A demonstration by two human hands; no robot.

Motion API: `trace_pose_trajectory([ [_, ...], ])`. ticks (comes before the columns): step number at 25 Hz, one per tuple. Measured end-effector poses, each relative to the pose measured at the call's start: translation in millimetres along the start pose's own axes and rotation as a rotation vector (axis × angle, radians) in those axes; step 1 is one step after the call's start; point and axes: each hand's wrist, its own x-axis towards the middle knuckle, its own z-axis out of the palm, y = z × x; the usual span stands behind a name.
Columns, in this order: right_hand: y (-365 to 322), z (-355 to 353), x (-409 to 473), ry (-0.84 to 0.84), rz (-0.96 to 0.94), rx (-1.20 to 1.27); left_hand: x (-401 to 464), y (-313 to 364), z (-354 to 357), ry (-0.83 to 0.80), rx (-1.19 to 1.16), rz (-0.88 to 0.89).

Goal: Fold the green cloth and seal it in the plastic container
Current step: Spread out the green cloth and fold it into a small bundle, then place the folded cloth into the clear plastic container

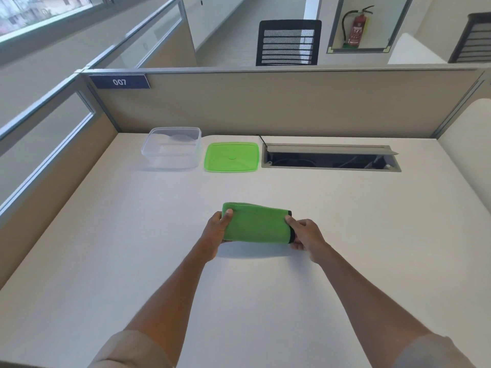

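Observation:
A green cloth [256,224], folded into a thick rectangle with a dark edge on its right, is held just above the white desk near the middle. My left hand [216,231] grips its left end with the thumb on top. My right hand [305,233] pinches its right end. A clear plastic container [172,147] stands open and empty at the far left of the desk. Its green lid [231,156] lies flat on the desk just to the right of it.
An open cable tray [330,158] with a raised metal flap is sunk into the desk at the back right. A beige partition [265,102] walls off the far edge and the left side. Bare white desk [132,235] surrounds the cloth.

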Motion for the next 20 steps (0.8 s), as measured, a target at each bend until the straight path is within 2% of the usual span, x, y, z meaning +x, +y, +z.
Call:
trace_pose_trajectory([
  [2,2,4,-1,-0.007,0.018,0.098,0,-2,-6,0.001,0.005,-0.014],
  [9,2,27,-3,-0.070,0.059,0.116,5,-3,-32,0.064,0.105,-0.038],
  [20,-42,100,5,0.002,-0.076,0.035,42,23,-106,0.188,0.404,-0.013],
])
